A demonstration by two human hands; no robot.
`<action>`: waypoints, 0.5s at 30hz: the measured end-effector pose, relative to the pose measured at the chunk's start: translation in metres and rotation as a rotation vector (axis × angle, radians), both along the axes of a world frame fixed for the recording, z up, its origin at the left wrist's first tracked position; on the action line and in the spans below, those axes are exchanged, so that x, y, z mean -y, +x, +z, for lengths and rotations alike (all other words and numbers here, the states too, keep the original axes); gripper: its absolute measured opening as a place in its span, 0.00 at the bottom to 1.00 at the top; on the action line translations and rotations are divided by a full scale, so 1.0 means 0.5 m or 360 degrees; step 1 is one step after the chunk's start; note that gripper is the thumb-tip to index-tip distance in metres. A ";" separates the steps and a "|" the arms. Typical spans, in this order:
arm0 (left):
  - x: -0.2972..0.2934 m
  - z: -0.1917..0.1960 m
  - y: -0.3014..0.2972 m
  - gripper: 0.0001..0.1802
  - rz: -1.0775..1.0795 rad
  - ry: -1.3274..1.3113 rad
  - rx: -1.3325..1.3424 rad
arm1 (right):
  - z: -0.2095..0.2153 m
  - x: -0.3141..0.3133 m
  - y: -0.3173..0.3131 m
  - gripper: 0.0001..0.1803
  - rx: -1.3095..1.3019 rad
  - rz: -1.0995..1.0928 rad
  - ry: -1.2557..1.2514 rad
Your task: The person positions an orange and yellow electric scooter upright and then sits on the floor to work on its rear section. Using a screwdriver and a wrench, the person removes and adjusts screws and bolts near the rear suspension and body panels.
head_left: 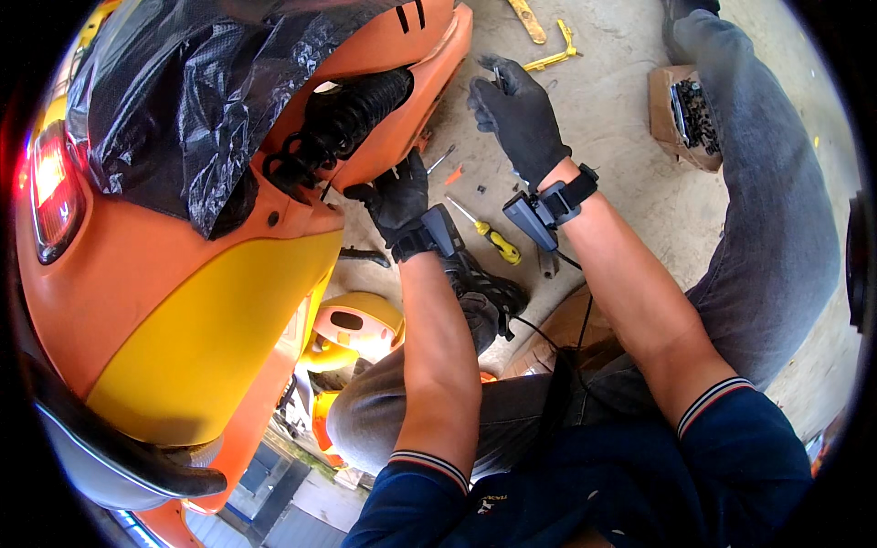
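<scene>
My left hand (399,199), in a black glove, reaches up against the lower edge of an orange body panel (388,137) of a vehicle. Its thumb is spread from the fingers, and some fingertips are hidden at the panel. Just above it sits a black coil-spring shock absorber (352,119) in an opening. Out to the right, my gloved right hand (523,119) is raised over the floor, fingers bent. A small, slim metal piece (498,79) shows between its fingers; its kind I cannot make out.
A yellow-handled screwdriver (498,242) lies on the floor between my forearms. An open cardboard box (671,146) holds many small dark fasteners beside my right leg. Yellow tools (555,53) lie beyond my right hand. Black plastic sheeting (196,100) covers the vehicle; its red tail light (57,192) glows.
</scene>
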State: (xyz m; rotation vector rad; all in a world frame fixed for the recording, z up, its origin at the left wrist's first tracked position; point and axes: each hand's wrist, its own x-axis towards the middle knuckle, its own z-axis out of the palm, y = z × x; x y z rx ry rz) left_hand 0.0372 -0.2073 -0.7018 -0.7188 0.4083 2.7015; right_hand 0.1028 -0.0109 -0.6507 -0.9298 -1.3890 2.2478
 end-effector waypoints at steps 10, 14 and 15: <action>0.008 -0.006 -0.002 0.39 0.0007 0.0016 0.0110 | -0.010 0.008 0.001 0.11 0.0070 0.0065 -0.0059; -0.002 0.006 -0.004 0.37 0.0018 0.0205 -0.0005 | -0.014 0.012 0.001 0.09 0.0080 0.0157 -0.0129; -0.005 0.014 -0.005 0.36 0.0039 0.0246 0.0005 | -0.013 0.012 0.001 0.10 0.0105 0.0173 -0.0102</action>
